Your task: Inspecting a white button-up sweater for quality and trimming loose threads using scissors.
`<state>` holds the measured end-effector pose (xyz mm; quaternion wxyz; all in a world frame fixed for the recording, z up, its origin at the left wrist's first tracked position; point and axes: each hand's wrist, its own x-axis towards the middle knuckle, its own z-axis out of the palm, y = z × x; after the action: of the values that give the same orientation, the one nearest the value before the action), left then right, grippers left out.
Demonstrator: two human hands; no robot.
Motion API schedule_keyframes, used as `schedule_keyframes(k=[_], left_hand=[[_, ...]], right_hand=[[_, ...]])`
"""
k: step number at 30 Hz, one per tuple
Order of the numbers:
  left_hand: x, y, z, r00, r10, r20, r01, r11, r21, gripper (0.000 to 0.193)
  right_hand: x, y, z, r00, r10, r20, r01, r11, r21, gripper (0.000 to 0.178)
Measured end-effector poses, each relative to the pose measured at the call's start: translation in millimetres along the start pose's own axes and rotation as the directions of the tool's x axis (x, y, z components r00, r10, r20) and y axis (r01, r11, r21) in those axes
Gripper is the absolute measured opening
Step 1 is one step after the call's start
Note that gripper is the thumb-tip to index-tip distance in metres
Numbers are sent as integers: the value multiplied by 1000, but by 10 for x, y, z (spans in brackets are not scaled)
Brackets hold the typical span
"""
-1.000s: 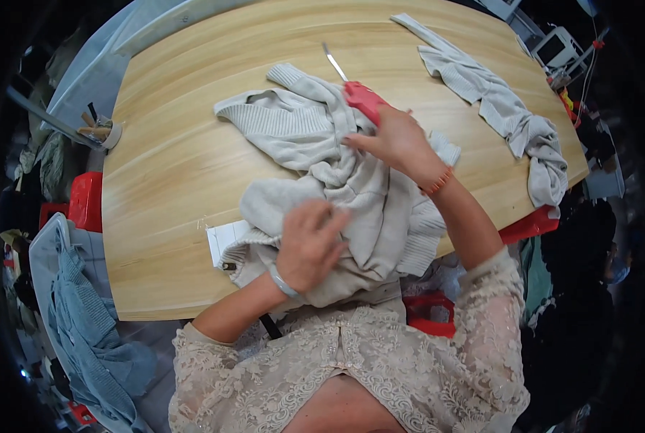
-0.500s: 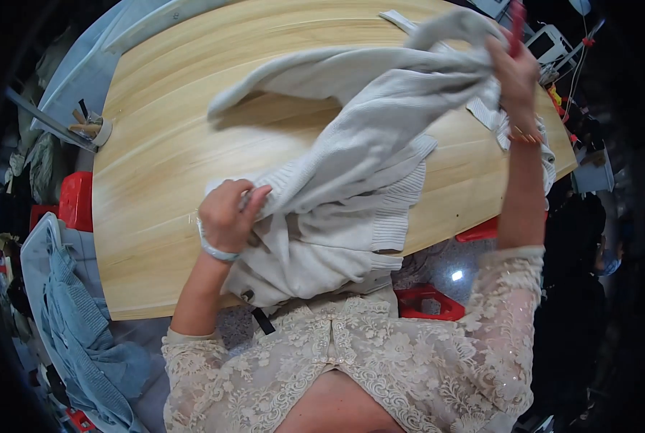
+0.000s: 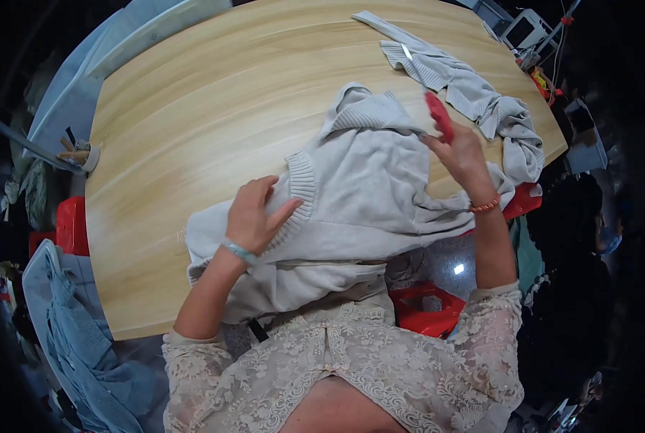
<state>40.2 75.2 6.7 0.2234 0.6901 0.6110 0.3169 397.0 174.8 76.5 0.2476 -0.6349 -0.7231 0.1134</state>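
Observation:
A light grey knit sweater (image 3: 369, 180) lies across the table's near edge and partly over my lap, with ribbed bands along its borders. My left hand (image 3: 255, 213) rests by one ribbed band, its fingers and thumb apart. At the sweater's right side is my right hand (image 3: 463, 153), closed around a small red tool (image 3: 439, 115) whose working end I cannot make out. The thumb and fingertips of that hand are close to the sweater's upper right edge; whether they pinch it is unclear.
The wooden table (image 3: 214, 94) fills the middle. A second grey knit garment (image 3: 467, 83) lies at its far right. A small white cup (image 3: 90, 157) with tools stands at the left edge. A white bin (image 3: 44, 289) holds blue knitwear (image 3: 84, 339). Red stools (image 3: 427, 307) stand beside the table.
The sweater, lifted and stretched to the far right before, now lies lower on the table. My right hand has come nearer and left with the red tool; my left hand has opened off the fabric.

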Motion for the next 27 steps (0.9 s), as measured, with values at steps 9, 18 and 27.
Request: schedule_keyframes(k=[9,18,27], left_hand=[[739,-97,610,979,-108,-173,24,903,-429,40],[-281,458,-423,992,-7,125,106,582,-806,59],[-1033,298,-62,848,-142,510,464,663,-588,61]], right_hand=[[807,-222,1104,995,35,92,-9,961,-278,25],[707,1139,-275,919,388,-76,-388,847,-364,37],[-269,989,-153,996,41,-77,-42,999,-24,41]])
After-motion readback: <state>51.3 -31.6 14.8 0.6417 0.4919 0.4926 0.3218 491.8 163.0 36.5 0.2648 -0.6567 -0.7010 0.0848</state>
